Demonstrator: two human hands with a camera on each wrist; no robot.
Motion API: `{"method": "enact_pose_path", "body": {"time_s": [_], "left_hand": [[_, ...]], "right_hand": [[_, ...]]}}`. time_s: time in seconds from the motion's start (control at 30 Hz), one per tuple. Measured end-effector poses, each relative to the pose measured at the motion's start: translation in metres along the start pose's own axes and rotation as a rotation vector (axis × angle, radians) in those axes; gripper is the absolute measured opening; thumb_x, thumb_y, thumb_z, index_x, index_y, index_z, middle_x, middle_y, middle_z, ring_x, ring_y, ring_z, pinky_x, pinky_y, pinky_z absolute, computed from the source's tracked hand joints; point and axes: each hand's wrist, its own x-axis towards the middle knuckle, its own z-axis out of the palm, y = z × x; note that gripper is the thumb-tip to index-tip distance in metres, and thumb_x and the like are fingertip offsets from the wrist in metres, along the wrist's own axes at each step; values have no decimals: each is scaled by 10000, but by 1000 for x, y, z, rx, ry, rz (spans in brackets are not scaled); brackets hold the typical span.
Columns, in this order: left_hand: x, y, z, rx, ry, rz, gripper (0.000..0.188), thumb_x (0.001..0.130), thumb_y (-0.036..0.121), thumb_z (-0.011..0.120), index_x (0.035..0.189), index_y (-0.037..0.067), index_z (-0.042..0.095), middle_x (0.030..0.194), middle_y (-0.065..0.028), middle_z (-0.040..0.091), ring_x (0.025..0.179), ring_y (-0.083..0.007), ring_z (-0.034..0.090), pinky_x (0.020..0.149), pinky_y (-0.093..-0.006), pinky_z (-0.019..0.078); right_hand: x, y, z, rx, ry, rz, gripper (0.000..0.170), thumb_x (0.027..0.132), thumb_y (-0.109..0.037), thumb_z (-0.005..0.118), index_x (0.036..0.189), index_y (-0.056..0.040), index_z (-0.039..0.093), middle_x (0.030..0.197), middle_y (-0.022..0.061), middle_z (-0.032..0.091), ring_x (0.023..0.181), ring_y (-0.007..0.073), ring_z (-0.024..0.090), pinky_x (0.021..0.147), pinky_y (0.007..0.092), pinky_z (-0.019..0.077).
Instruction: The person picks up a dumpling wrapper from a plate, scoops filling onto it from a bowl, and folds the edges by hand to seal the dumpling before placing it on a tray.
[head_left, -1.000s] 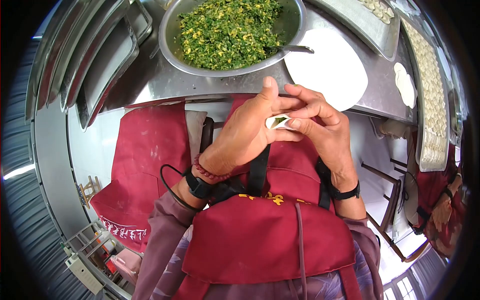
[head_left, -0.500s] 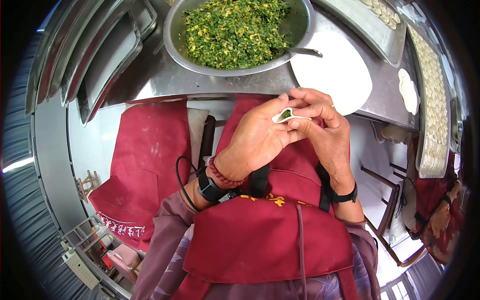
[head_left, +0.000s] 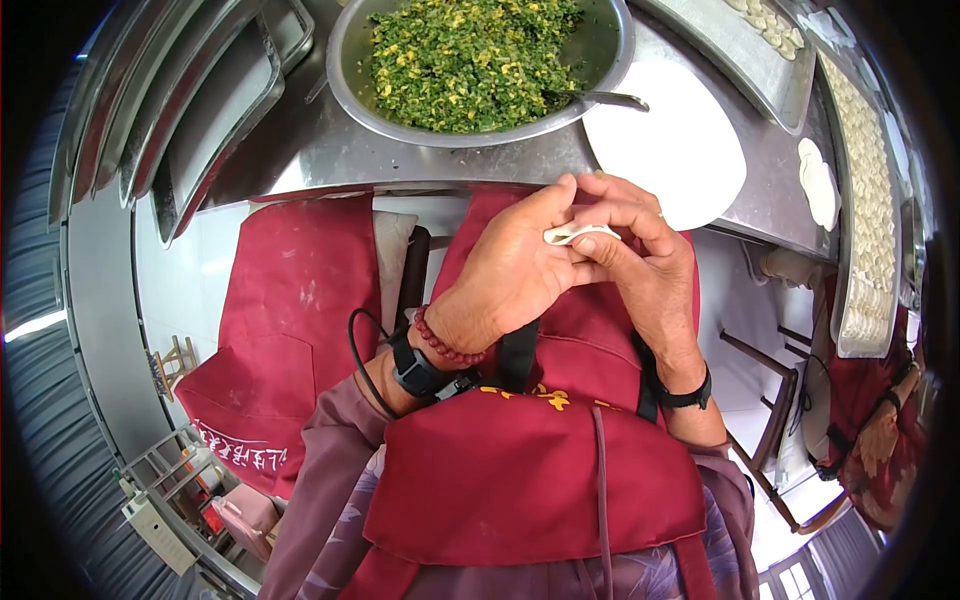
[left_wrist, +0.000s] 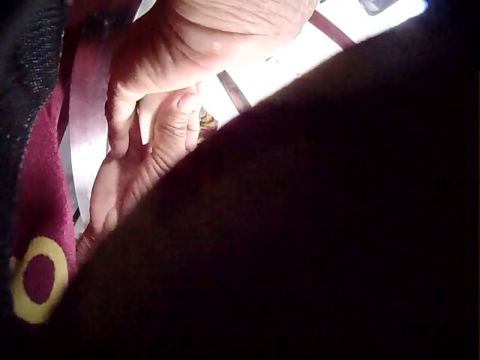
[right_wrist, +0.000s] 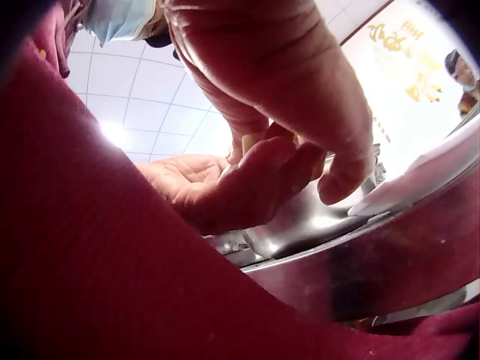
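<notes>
A folded white dough wrapper (head_left: 566, 234) lies between both hands, its opening narrowed to a thin slit. My left hand (head_left: 512, 262) holds it at the fingers, palm facing up and thumb raised against its left end. With thumb and forefinger, my right hand (head_left: 645, 255) pinches the right end. In the left wrist view a pale piece of the wrapper (left_wrist: 152, 112) shows between the hands. The right wrist view shows my right hand (right_wrist: 277, 82) above the left hand (right_wrist: 187, 180), the wrapper mostly hidden.
A steel bowl (head_left: 345, 95) of chopped green and yellow filling, with a spoon (head_left: 610, 99), stands on the steel table beside a white board (head_left: 665, 150). Flat wrappers (head_left: 818, 185) lie farther right, near trays of dumplings (head_left: 862, 200). Empty trays (head_left: 215, 120) lean at left.
Both hands have come closer together and shifted slightly right. The wrapper's opening, which showed green filling, has narrowed to a slit under the right thumb.
</notes>
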Motion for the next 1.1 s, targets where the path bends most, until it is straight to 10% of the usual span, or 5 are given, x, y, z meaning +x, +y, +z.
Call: {"method": "enact_pose_path", "body": {"time_s": [0.2, 0.4, 0.8, 1.1], "left_hand": [[-3, -5, 9, -169, -8, 7, 471, 1041, 404, 364, 1222, -12, 491, 1140, -127, 582, 1044, -208, 578, 1032, -451, 422], [4, -12, -16, -260, -136, 51, 447, 1048, 386, 354, 1203, -11, 490, 1113, -124, 581, 1059, -240, 574, 1034, -454, 421], [0, -10, 9, -56, 77, 55, 305, 1029, 293, 466, 1160, 25, 529, 975, -36, 558, 892, -112, 549, 950, -395, 474], [1, -10, -2, 141, 71, 30, 331, 1011, 314, 505, 1166, 24, 539, 1022, -53, 594, 946, -149, 584, 949, -426, 477]], "right_hand": [[2, 7, 1, 104, 67, -101, 137, 829, -9, 709, 954, -62, 693, 1142, 97, 679, 1217, 237, 519, 962, 341, 465], [3, -12, 3, 322, 72, 310, 173, 831, -13, 710, 995, -67, 694, 1083, 75, 691, 1179, 209, 551, 901, 297, 499], [2, 6, -2, -18, 14, -44, 163, 784, -17, 729, 939, -56, 698, 1097, 69, 690, 1124, 198, 568, 910, 297, 486], [-1, -6, 5, 212, 45, 182, 289, 802, 50, 708, 1062, -40, 620, 1271, 102, 608, 1064, 155, 607, 907, 279, 510]]}}
